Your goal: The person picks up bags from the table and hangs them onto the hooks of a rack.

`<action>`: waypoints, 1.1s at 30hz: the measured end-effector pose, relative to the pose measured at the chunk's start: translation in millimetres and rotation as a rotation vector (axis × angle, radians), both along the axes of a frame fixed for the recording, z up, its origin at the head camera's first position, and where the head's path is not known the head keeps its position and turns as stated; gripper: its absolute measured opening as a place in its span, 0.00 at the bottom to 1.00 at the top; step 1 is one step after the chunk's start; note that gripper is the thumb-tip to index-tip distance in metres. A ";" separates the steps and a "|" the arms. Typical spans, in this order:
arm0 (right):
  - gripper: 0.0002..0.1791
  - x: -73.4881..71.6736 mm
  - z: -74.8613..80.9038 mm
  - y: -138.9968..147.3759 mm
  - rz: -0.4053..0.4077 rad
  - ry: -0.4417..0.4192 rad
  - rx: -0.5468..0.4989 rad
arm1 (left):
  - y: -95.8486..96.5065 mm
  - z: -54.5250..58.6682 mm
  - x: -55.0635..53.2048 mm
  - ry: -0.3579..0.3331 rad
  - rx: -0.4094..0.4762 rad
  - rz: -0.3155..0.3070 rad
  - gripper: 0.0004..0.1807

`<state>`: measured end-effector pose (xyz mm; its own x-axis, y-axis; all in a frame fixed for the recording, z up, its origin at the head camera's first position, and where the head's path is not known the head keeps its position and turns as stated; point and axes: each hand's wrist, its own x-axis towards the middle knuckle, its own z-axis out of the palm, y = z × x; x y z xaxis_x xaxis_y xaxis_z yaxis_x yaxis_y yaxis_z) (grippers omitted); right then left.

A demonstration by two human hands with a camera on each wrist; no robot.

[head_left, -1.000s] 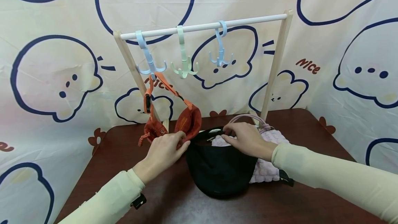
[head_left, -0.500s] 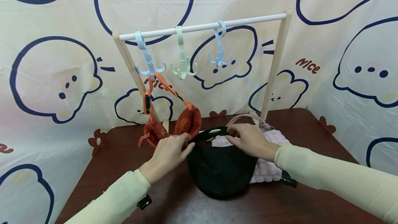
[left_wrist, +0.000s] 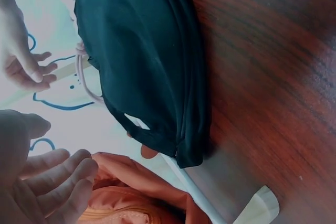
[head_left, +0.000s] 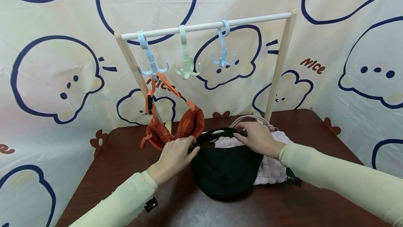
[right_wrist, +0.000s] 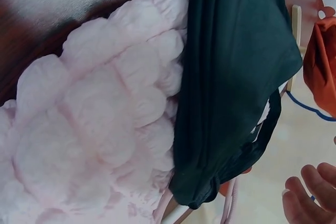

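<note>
A black crescent-shaped bag (head_left: pixel 225 176) stands on the table, its strap arched up behind the opening. My left hand (head_left: pixel 172 158) hovers at the bag's left end, just in front of an orange bag (head_left: pixel 192 122). In the left wrist view the fingers of this left hand (left_wrist: pixel 47 177) are loosely bent and apart from the black fabric. My right hand (head_left: pixel 256 139) is over the bag's right end, near the strap; its fingers look relaxed and empty in the left wrist view. Behind and to the right lies a puffy pink bag (right_wrist: pixel 89 114), partly covered by the black one.
A rack with a white bar (head_left: pixel 258 20) and wooden posts stands at the back. From it hang a left blue hook (head_left: pixel 152 64), a green hook (head_left: pixel 186 66) and a right blue hook (head_left: pixel 223 55). The orange bag hangs by its strap from the left blue hook.
Both hands have drifted a little to the right. The black bag has stayed almost where it was; the orange bag still hangs from its hook.
</note>
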<state>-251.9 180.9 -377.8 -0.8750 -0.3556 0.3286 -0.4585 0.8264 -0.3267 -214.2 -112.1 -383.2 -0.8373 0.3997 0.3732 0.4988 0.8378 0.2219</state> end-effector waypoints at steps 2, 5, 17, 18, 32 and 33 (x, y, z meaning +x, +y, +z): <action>0.14 -1.1 -0.9 2.1 -0.013 -0.012 0.009 | 1.6 -2.3 -0.9 -0.006 -0.004 0.004 0.12; 0.14 -2.4 -2.1 4.2 -0.025 -0.029 0.019 | 4.5 -6.4 -2.4 -0.018 -0.006 0.008 0.12; 0.18 -9.8 -14.6 15.2 -0.030 -0.057 0.094 | 12.6 -19.4 -6.2 -0.096 -0.066 0.003 0.19; 0.18 -10.4 -15.2 16.1 -0.029 -0.058 0.095 | 12.9 -20.4 -6.5 -0.106 -0.071 0.006 0.19; 0.25 -14.0 -25.6 24.8 -0.023 -0.155 0.169 | 18.6 -37.0 -11.3 -0.193 -0.176 0.024 0.27; 0.26 -14.2 -26.6 25.3 -0.024 -0.160 0.170 | 19.1 -38.0 -11.6 -0.202 -0.180 0.024 0.28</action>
<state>-266.1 206.3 -404.4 -0.9201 -0.3723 0.1219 -0.3914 0.8858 -0.2494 -225.8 -93.0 -421.2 -0.8977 0.4233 0.1222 0.4388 0.8839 0.1617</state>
